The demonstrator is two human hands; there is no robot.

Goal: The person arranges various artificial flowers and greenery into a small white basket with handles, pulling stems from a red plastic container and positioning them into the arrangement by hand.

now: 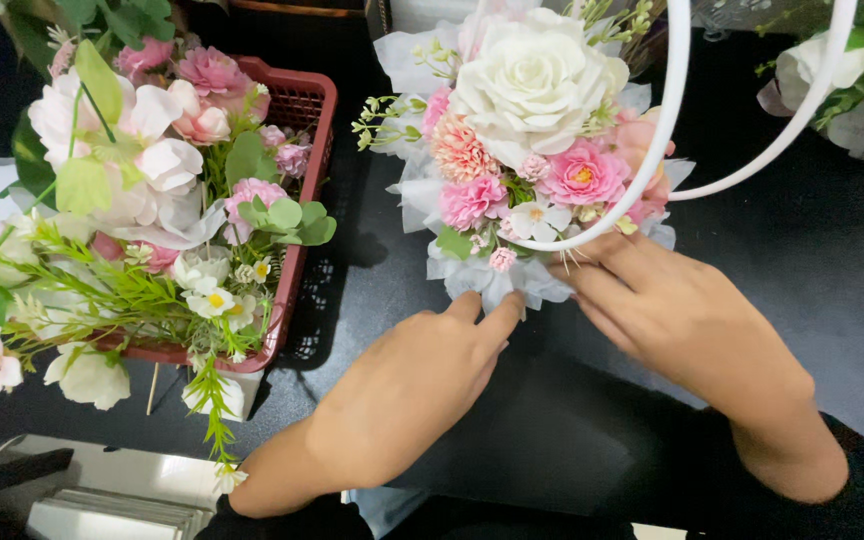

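Here, both hands work the white wrap under a flower arrangement on a dark table.

The left hand [407, 385] pinches the wrap's near edge [487, 280] between thumb and forefinger; the right hand [677, 315] lies flat just right of it, fingers pressed together and tips tucked under the blooms. The arrangement [532, 130], with a large white rose, pink blooms and a white hoop handle [667, 130], sits centre-far. A hard tug on the thin wrap could tear it or tilt the arrangement, loosening stems. At left, a red basket [307, 110] of loose flowers stands near enough for an elbow to knock.
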